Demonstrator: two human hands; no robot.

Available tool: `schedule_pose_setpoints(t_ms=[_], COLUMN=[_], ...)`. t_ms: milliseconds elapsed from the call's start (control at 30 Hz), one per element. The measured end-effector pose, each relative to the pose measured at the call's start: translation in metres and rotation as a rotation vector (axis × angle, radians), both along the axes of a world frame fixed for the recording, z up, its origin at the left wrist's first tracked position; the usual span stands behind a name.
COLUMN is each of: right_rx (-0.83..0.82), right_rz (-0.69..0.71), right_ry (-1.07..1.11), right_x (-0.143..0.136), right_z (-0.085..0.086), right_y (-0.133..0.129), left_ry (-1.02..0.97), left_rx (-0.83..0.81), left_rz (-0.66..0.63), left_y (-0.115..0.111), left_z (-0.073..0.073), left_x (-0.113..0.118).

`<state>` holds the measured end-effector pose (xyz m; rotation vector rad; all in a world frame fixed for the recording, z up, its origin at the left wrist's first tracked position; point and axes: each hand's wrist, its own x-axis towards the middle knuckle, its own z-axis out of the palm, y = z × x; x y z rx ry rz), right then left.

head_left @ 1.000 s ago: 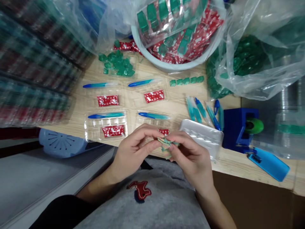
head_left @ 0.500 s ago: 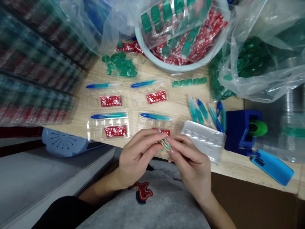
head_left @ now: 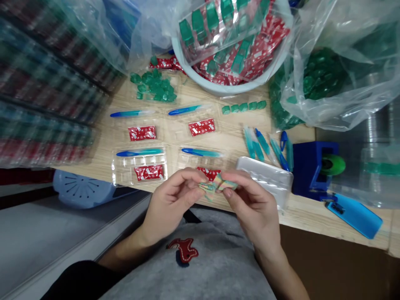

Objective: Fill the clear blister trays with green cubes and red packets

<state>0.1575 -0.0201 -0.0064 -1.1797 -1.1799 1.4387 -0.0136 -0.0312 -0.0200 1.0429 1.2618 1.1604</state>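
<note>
Far to the left of the pale tub (head_left: 200, 79) lean stacked clear packs (head_left: 46, 137), too blurred for me to make out fully. Just left of the tub, nearer the person, green pieces (head_left: 156, 85) lie heaped in a clear tray. In front of the tub and to its left, four trays sit on the counter (head_left: 231, 137), each with a blue pen-shaped item (head_left: 139, 152) and a red packet (head_left: 149, 172).

Nearer the person than these, in front of the tub, the left hand (head_left: 170, 204) pinches one end of a small striped green-and-yellow piece (head_left: 219, 182), thumb against fingers. The striped piece sits between the two hands, just this side of a red packet in one tray. The right hand (head_left: 258, 208) pinches its other end the same way. I can't tell whether it is one folded piece or several.

The step in hand, as I judge it, is handling that piece by its folds, separating or shaping it. The next move calls for light fingertips and a steady left pinch, so nothing creases or slips.

In front of the tub and to its right lie loose pen-shaped items (head_left: 263, 141), a pale moulded tray (head_left: 271, 177) and a blue tape dispenser (head_left: 303, 166).
</note>
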Motion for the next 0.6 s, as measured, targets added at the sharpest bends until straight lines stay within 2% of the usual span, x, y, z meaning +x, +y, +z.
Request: schedule_pose_setpoints(t_ms=[133,267,367,467,600], right_rx=[0.075,0.025,-0.011,0.04,0.084], right_rz=[0.043,0.053,0.103,0.156,0.174], right_ry=[-0.115,-0.123,-0.148,-0.177,-0.203], right_x=[-0.002,-0.001,0.001,0.004,0.008], right_z=[0.0,0.0,-0.001,-0.003,-0.003], right_y=[-0.004,-0.01,-0.013,-0.015,-0.014], left_ry=[-0.006,0.078,0.136,0.157,0.095], left_rx=[0.057,0.083,0.097,0.095,0.122], left_rz=[-0.034,-0.087,-0.116,-0.134,-0.148], left_y=[0.005,0.008,0.006,0.002,-0.003], left_z=[0.008,0.012,0.012,0.011,0.007], left_x=[0.005,0.003,0.0,-0.004,-0.008])
